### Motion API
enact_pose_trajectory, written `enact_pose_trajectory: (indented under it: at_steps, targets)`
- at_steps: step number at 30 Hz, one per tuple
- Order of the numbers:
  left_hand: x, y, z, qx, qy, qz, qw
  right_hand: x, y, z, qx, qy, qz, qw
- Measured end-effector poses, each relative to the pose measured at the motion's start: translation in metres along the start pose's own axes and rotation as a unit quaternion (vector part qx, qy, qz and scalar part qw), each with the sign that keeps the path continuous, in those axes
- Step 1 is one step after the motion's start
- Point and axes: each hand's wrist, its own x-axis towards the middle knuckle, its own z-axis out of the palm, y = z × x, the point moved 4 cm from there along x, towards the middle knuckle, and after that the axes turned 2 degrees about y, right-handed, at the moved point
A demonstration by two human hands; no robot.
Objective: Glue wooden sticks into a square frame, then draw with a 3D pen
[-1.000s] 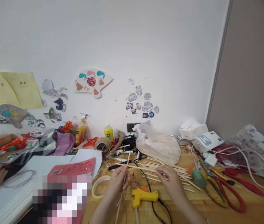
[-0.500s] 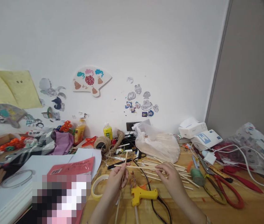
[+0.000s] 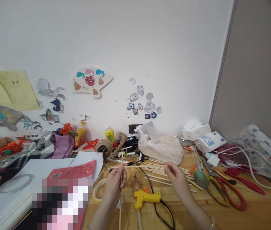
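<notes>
Wooden sticks (image 3: 141,166), crossed
Our left hand (image 3: 115,182) grips both, seemingly where they meet; our right hand (image 3: 176,176) pinches one end: let's hold steady.

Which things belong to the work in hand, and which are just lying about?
In use:
crossed sticks (left hand at the crossing, right hand at one end)
probably glue gun, loose sticks

Apparently lying about:
twine ball
yellow bottle
white boxes
</notes>
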Motion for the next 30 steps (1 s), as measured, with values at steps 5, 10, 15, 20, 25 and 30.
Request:
enact_pose_trajectory:
  at_steps: [5, 10, 15, 20, 25, 30]
  targets:
    - [0.001, -0.003, 0.000, 0.007, -0.001, -0.007, 1.000, 0.002, 0.004, -0.001, 0.019, 0.002, 0.018, 1.000]
    - [0.001, -0.003, 0.001, 0.018, 0.001, -0.003, 1.000, 0.001, 0.005, -0.002, 0.030, 0.007, 0.026, 0.999]
    - [0.001, -0.004, 0.000, 0.028, 0.008, -0.002, 1.000, 0.001, 0.002, -0.003, 0.044, 0.014, 0.033, 0.998]
    - [0.001, -0.004, -0.001, 0.034, 0.010, -0.008, 0.999, 0.001, -0.002, -0.002, 0.068, 0.016, 0.043, 0.997]
    - [0.001, -0.005, -0.001, 0.037, 0.002, -0.012, 0.999, 0.000, -0.006, -0.003, 0.085, 0.019, 0.056, 0.995]
    - [0.001, -0.005, -0.001, 0.037, 0.006, -0.003, 0.999, 0.001, -0.005, -0.004, 0.096, 0.018, 0.067, 0.993]
